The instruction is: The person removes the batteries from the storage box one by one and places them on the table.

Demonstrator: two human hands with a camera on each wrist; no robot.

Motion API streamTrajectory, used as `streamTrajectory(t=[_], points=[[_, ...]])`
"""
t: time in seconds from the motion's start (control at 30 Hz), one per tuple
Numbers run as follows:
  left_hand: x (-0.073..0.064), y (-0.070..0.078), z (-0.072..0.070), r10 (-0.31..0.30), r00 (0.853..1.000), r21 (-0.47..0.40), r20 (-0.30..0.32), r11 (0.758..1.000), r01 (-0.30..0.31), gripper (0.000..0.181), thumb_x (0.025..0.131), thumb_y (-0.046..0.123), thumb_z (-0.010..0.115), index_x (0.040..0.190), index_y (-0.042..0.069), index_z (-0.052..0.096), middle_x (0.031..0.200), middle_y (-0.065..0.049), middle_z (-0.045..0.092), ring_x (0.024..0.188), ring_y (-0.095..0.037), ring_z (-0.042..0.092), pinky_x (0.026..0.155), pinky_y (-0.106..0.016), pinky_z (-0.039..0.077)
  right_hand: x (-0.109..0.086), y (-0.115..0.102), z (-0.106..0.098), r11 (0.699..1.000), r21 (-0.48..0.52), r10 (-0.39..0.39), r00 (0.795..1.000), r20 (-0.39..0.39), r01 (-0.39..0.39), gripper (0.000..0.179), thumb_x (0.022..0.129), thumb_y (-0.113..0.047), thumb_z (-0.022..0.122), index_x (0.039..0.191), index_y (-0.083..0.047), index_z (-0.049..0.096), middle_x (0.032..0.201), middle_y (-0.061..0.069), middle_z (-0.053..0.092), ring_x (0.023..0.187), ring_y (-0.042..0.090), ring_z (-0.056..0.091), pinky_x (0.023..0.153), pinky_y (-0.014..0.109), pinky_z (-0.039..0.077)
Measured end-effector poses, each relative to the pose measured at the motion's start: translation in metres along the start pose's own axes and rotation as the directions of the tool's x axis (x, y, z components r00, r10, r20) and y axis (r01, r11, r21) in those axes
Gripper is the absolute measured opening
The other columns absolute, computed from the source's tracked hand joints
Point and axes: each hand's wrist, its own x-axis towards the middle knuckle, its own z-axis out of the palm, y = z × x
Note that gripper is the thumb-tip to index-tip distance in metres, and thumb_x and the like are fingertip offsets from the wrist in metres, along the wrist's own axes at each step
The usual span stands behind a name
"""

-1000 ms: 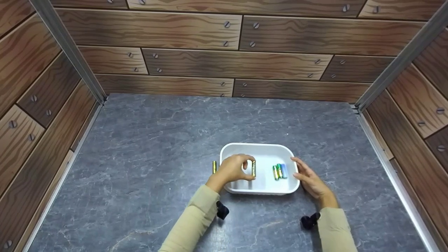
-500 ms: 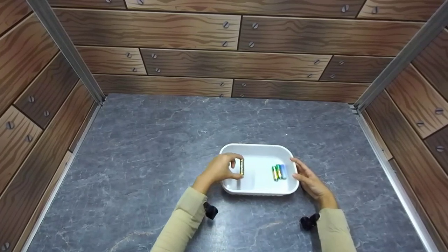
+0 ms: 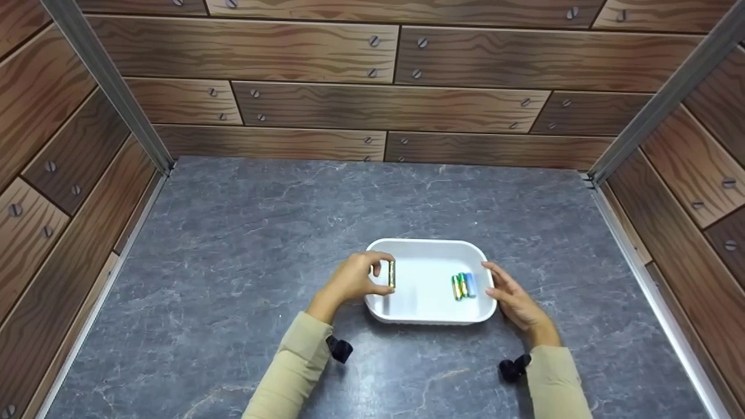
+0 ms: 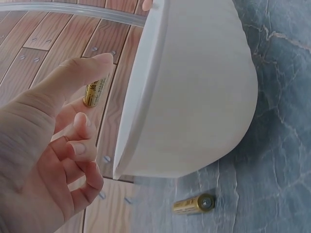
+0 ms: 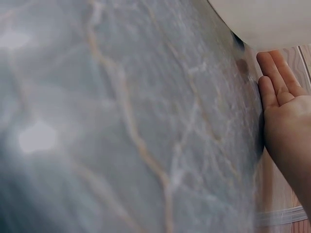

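Observation:
Thumb and forefinger of my left hand (image 3: 349, 279) pinch a gold battery (image 3: 391, 274) by its ends, above the left part of a white plastic tub (image 3: 430, 320). A second gold battery (image 4: 192, 205) lies on the table beside the tub, seen in the left wrist view; the left hand hides it from the head view. Inside the tub, toward its right end, two green-and-gold batteries (image 3: 457, 288) and a blue one (image 3: 471, 285) lie side by side. My right hand (image 3: 520, 304) touches the tub's right rim, fingers fairly straight; more fingers lie against its outer side.
The grey marbled tabletop (image 3: 262, 233) extends around the tub. Wood-patterned panels (image 3: 314, 105) with metal corner posts (image 3: 110, 87) enclose the back and sides. Black wrist cameras (image 3: 340, 349) hang beside both sleeves.
My left hand has moved left with the pinched battery, from deeper over the tub to near its left rim. The battery on the table is now covered in the head view. The right hand stays put.

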Motion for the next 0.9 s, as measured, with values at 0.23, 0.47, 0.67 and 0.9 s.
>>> streamTrajectory(t=[0.23, 0.47, 0.67, 0.9], points=[[-0.004, -0.007, -0.006, 0.042, 0.998, -0.009, -0.038, 0.999, -0.042, 0.051, 0.07, 0.023, 0.084, 0.116, 0.01, 0.066, 0.073, 0.001, 0.052, 0.061, -0.007, 0.037, 0.057, -0.019, 0.031, 0.001, 0.001, 0.0, 1.0, 0.002, -0.004, 1.0, 0.001, 0.004, 0.051, 0.096, 0.0, 0.048, 0.143, -0.021, 0.04, 0.137, -0.025, 0.048, 0.125, -0.009, 0.045, 0.1, 0.012, 0.039], [-0.01, -0.013, -0.011, 0.019, 0.999, -0.067, -0.038, 0.998, -0.021, 0.053, 0.07, 0.02, 0.084, 0.118, 0.007, 0.066, 0.073, -0.005, 0.056, 0.06, -0.006, 0.039, 0.057, -0.019, 0.032, 0.0, 0.002, 0.002, 1.0, -0.009, 0.0, 1.0, -0.028, -0.001, 0.051, 0.096, 0.0, 0.048, 0.142, -0.021, 0.041, 0.136, -0.025, 0.049, 0.124, -0.009, 0.046, 0.099, 0.012, 0.04], [-0.014, -0.021, -0.013, 0.003, 0.999, -0.074, -0.04, 0.997, -0.006, 0.053, 0.069, 0.021, 0.085, 0.117, 0.008, 0.066, 0.077, -0.01, 0.062, 0.062, -0.007, 0.043, 0.057, -0.018, 0.034, 0.0, 0.001, 0.003, 0.999, -0.029, 0.022, 0.998, -0.054, -0.024, 0.053, 0.095, 0.001, 0.048, 0.144, -0.017, 0.038, 0.135, -0.025, 0.049, 0.124, -0.01, 0.046, 0.099, 0.012, 0.039], [-0.02, -0.029, -0.018, -0.029, 0.999, -0.089, -0.041, 0.996, 0.025, 0.055, 0.069, 0.023, 0.085, 0.119, 0.008, 0.065, 0.08, -0.013, 0.064, 0.068, -0.015, 0.049, 0.06, -0.019, 0.035, 0.0, -0.003, 0.003, 0.996, -0.049, 0.07, 0.993, -0.094, -0.075, 0.057, 0.095, -0.002, 0.051, 0.148, -0.009, 0.032, 0.134, -0.028, 0.048, 0.123, -0.013, 0.045, 0.099, 0.01, 0.038]])
